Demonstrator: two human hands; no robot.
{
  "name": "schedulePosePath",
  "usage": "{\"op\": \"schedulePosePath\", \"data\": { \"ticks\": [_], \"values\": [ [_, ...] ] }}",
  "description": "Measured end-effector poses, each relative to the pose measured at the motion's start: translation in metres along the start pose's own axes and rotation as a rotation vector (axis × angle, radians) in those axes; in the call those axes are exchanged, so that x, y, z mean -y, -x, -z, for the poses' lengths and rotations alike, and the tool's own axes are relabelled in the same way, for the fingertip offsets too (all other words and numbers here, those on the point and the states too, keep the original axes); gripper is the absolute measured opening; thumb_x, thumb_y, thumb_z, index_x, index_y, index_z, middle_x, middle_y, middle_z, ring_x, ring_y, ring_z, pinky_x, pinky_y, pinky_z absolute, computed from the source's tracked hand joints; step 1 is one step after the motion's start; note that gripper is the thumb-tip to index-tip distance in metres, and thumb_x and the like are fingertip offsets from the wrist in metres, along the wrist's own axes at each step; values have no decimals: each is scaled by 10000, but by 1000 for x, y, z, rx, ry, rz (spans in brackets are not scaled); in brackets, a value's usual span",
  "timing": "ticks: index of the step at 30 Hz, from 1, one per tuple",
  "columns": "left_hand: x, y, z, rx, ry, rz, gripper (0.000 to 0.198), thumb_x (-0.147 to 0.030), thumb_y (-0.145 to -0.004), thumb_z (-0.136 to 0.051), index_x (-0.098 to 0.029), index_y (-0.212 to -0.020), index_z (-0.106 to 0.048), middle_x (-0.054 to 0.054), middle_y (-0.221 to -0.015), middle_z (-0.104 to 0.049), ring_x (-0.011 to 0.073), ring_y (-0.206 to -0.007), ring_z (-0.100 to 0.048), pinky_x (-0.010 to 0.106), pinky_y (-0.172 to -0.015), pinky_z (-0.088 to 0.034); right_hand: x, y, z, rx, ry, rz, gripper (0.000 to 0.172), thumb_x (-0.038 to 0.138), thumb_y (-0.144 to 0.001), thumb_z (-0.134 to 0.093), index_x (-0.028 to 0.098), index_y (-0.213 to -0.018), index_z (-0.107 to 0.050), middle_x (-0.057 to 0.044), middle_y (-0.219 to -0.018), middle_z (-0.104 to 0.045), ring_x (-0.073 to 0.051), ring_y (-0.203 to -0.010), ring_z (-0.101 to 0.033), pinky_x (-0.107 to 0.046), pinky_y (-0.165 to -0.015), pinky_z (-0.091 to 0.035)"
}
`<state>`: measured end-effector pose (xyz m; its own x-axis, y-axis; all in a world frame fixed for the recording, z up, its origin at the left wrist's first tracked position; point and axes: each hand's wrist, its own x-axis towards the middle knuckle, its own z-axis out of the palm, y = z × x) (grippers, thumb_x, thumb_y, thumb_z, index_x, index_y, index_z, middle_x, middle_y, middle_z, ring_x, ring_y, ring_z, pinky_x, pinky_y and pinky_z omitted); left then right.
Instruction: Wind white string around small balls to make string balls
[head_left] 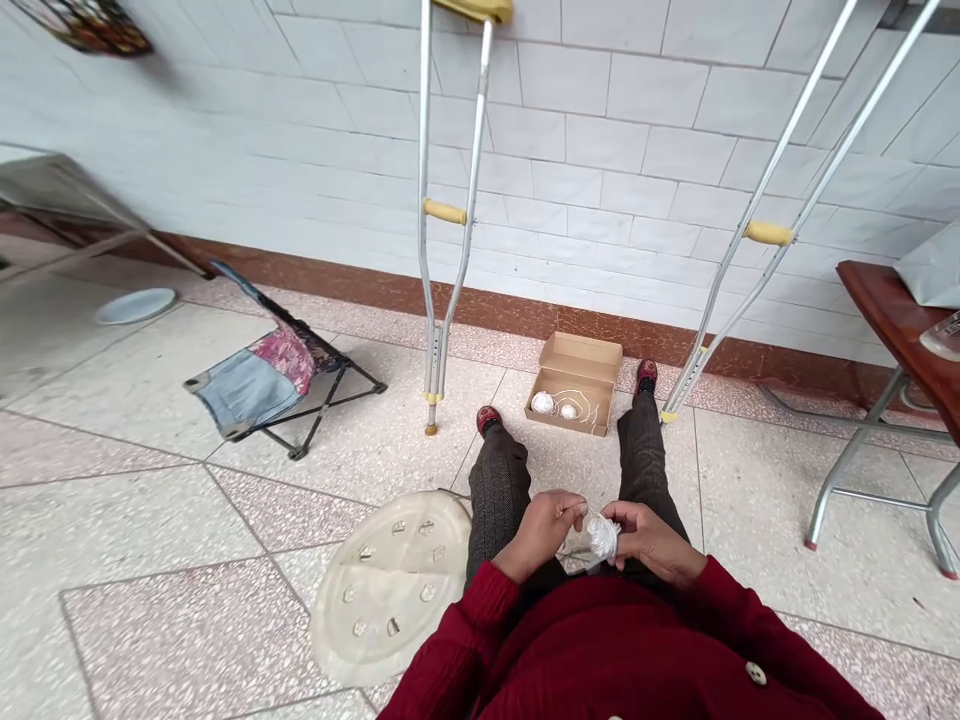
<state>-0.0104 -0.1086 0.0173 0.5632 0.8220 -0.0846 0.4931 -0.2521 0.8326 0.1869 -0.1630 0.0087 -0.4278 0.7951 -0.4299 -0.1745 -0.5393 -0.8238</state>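
Over my lap, my right hand (651,540) grips a small bundle of white yarn (603,538), with the thumb and fingers at its right side. Just to the left is my left hand (546,528), its fingertips pinched on what looks like a thin strand of the yarn; the strand is too fine to follow clearly. A narrow gap separates the two hands. On the floor beyond my feet lies an open cardboard box (580,356). Inside it are a larger white yarn ball (542,403), a smaller white ball (568,411) and loose loops of pale strand.
Two metal crutches, the left one (437,350) and the right one (724,270), lean on the tiled wall. A folding stool (259,385) stands at left, a round beige cover (390,590) beside my left leg. At right is a red-brown table (892,320); further left lies a pale dish (136,306).
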Motion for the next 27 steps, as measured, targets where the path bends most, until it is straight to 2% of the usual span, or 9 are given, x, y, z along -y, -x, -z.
{"op": "schedulePosePath", "data": {
  "ticks": [3,7,9,11,14,17,21,24,27],
  "values": [
    [-1,-2,-20,26,141,54,390,-293,-914,-410,-149,-606,-602,-2,-621,-620,129,-630,-556,202,-648,-399,16,-2,5,-39,-210,77,301,172,-641,-749,151,-920,-638,0,-761,-655,-89,-560,-565,-187,-500,-429],
    [-6,1,-45,100,152,108,400,-299,-912,-404,-146,-598,-599,-4,-601,-626,123,-605,-548,194,-631,-394,24,-21,21,-295,-237,176,247,225,-634,-747,155,-832,-617,13,-717,-631,-88,-585,-567,-191,-540,-442],
    [-6,4,-50,141,62,108,396,-275,-920,-397,-151,-598,-590,-7,-601,-626,122,-606,-554,193,-629,-393,18,-32,25,-402,-166,201,229,234,-618,-730,157,-790,-599,25,-673,-618,-87,-551,-554,-194,-514,-435],
    [-4,5,-49,156,-101,67,367,-232,-920,-408,-156,-611,-591,-4,-601,-625,130,-631,-570,204,-670,-404,6,-39,25,-445,-109,204,235,175,-558,-722,163,-740,-575,54,-585,-586,-78,-462,-508,-188,-440,-392],
    [1,6,-43,173,-400,-52,294,-168,-908,-443,-153,-676,-622,16,-646,-645,156,-687,-600,283,-857,-411,-20,-44,20,-460,-66,190,246,81,-499,-657,176,-692,-538,93,-483,-535,-67,-363,-436,-181,-361,-315],
    [6,4,-37,179,-573,-130,244,-137,-902,-468,-154,-740,-649,25,-697,-665,162,-710,-617,366,-988,-357,-47,-45,20,-422,34,142,252,69,-498,-587,190,-706,-511,107,-462,-525,-67,-343,-424,-171,-345,-300],
    [15,0,-34,171,-613,-167,236,-115,-880,-510,-175,-697,-645,-1,-678,-647,146,-731,-616,380,-1052,-308,-67,-47,30,-263,140,-14,277,94,-516,-579,199,-760,-498,115,-420,-523,-76,-319,-436,-163,-345,-301],
    [17,-3,-27,151,-608,-176,231,-102,-859,-528,-179,-661,-619,-13,-669,-631,148,-751,-614,389,-1056,-304,-67,-49,38,-97,135,-121,320,108,-505,-639,188,-795,-532,105,-399,-533,-89,-318,-463,-166,-357,-321],
    [6,-5,-15,121,-556,-132,225,-100,-857,-510,-179,-664,-595,-18,-692,-631,147,-755,-616,384,-1038,-327,-57,-49,39,97,23,-174,392,123,-471,-724,172,-828,-572,73,-483,-584,-112,-363,-523,-190,-389,-375]
  ]
}}
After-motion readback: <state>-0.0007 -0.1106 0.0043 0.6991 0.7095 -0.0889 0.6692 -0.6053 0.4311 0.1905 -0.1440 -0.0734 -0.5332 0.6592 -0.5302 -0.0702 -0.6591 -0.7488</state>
